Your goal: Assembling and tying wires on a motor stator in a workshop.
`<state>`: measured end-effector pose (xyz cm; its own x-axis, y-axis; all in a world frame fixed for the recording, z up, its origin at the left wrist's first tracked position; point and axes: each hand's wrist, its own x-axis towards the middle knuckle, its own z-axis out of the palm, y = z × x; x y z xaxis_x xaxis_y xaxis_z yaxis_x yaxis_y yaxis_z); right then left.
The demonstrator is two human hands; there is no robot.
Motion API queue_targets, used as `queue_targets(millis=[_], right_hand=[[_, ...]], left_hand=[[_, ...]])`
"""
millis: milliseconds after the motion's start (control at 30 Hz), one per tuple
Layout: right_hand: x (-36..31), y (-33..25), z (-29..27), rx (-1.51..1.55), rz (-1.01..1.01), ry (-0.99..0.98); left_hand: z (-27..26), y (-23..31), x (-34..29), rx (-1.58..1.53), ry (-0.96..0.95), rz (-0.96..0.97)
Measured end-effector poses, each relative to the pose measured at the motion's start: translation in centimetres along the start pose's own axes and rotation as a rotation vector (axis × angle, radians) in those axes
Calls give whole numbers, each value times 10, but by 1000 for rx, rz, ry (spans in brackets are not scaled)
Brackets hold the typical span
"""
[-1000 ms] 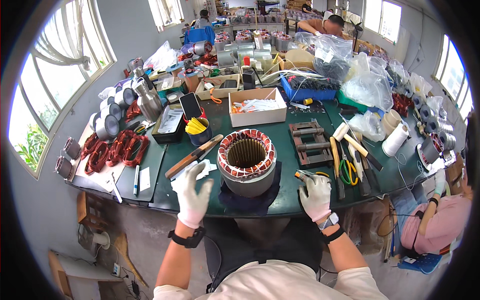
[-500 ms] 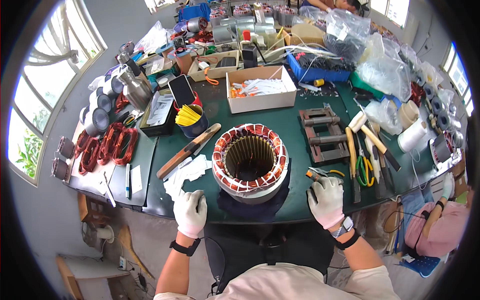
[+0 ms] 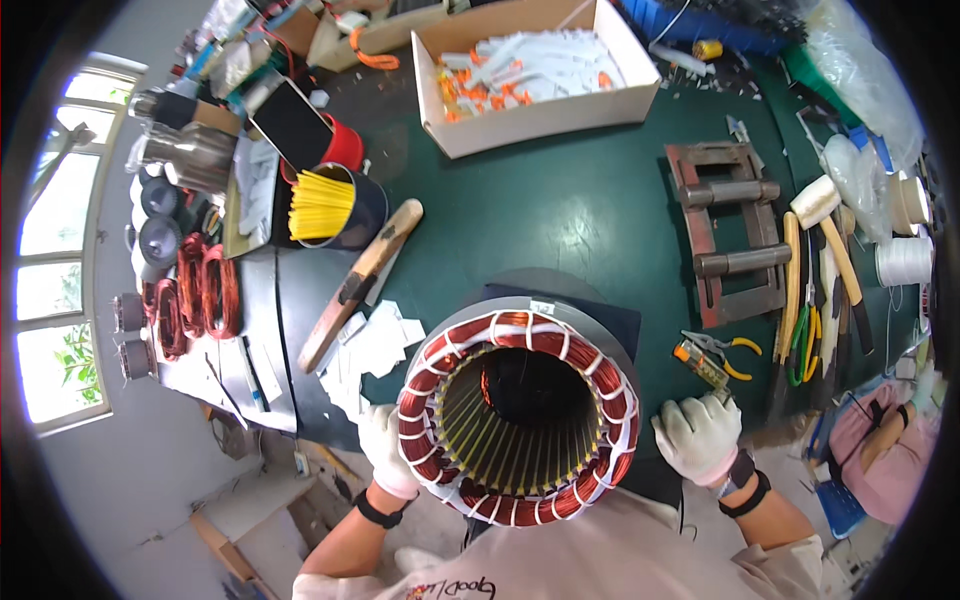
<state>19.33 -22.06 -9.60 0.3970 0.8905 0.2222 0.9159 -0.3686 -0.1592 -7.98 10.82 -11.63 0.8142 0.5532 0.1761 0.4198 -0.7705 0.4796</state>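
In the head view, the motor stator (image 3: 520, 450), a ring with red windings tied by white cord, stands at the near edge of the green desk (image 3: 520, 230), between the two hands; its open bore faces upward to the camera; the left hand (image 3: 387, 450) is just beside its left side and partly hidden behind it, so I cannot tell whether this hand touches the stator, nor whether its fingers are spread or pressed together; the right hand (image 3: 697, 437) is apart from the stator, to its right, at the desk edge; its fingers are bent and lie side by side, but their tips are hidden, so I cannot tell whether it pinches something; the yellow-handled pliers (image 3: 722, 345) and a small orange-ended cylinder (image 3: 700, 362) lie just beyond this hand.

Farther on the desk, the open cardboard box (image 3: 545, 122) contains white strips and orange pieces; to its left, the dark blue cup (image 3: 368, 215) leans and holds a bundle of yellow sticks (image 3: 320, 207); behind it is a red container (image 3: 346, 147), whose inside I cannot see; a black-screened phone (image 3: 290, 122) is in front of it; at the upper right, the blue bin (image 3: 655, 22) holds dark thin pieces.
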Motion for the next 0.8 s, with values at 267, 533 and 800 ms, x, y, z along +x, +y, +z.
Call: queue_targets(millis=[267, 533, 800], right_hand=[[16, 2, -9, 89, 53, -188], [15, -1, -11, 107, 78, -249], [40, -14, -65, 236, 259, -469]], left_hand=[[-14, 18, 23, 102, -111, 72], [-14, 24, 25, 160, -199, -17], [-12, 1, 12, 230, -121, 124]])
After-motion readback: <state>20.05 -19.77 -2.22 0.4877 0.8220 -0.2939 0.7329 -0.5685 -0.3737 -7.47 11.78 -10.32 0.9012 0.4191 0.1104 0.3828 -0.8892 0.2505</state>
